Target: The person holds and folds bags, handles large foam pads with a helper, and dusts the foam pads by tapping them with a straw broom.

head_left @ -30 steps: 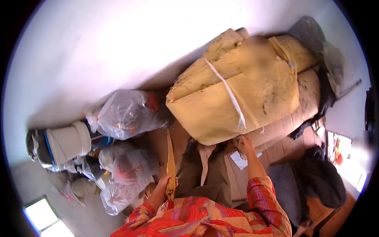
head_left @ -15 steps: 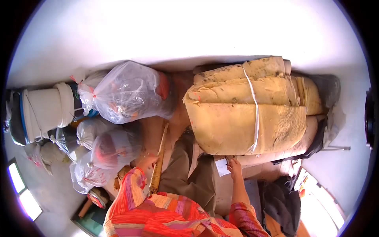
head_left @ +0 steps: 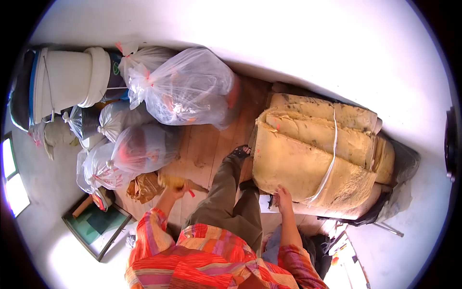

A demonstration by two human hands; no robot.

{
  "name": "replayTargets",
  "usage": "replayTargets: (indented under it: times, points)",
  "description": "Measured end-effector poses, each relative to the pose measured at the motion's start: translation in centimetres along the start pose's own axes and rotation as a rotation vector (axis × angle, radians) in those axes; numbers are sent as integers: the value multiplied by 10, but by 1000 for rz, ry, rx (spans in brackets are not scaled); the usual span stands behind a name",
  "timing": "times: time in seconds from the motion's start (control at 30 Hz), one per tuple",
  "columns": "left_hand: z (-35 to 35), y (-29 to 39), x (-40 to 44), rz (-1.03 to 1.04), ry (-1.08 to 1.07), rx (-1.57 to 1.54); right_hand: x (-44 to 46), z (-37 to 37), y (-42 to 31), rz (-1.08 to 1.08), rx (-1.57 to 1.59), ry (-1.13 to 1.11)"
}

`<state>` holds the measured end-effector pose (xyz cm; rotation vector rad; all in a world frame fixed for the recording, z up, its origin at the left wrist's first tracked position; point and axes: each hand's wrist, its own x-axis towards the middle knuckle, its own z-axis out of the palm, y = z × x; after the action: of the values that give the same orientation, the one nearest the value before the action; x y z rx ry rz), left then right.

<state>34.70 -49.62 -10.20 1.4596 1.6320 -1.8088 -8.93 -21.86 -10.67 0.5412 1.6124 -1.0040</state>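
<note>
My left hand (head_left: 178,190) is closed round a straw-coloured broom (head_left: 169,181), held low over the wooden floor beside my left leg. A small red strip shows by my fingers. My right hand (head_left: 284,196) is at the near edge of a folded yellow foam mattress (head_left: 308,159), which is tied with a white strap (head_left: 332,154). Next to the right fingers is a white flat sheet (head_left: 265,203), partly hidden by my leg and a dark patch; the fingers look closed on its edge.
Clear plastic bags (head_left: 192,89) of stuff lie on the left near a white bucket (head_left: 67,86). A brown bag (head_left: 145,188) sits by my left hand. A framed green panel (head_left: 98,226) is at lower left. A pale wall (head_left: 288,33) runs along the back.
The view has turned, and my feet now show. The broom has swung from lying lengthwise beside my leg to crosswise, and my left hand is farther out. My right hand stays near the mattress.
</note>
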Motion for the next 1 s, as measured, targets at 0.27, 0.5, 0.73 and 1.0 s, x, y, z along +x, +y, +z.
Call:
replayTargets:
  times: [0.27,0.5,0.73,1.0]
  points:
    - [161,69,109,640,-615,211,-8,-40,3,14,-61,56]
    - [160,-24,119,885,-275,182,-21,-57,52,52,138,170]
    - [224,-140,230,881,-26,1521,4,-46,134,195,504,229]
    - [349,-89,435,913,-277,2276,56,-51,126,-47,666,407]
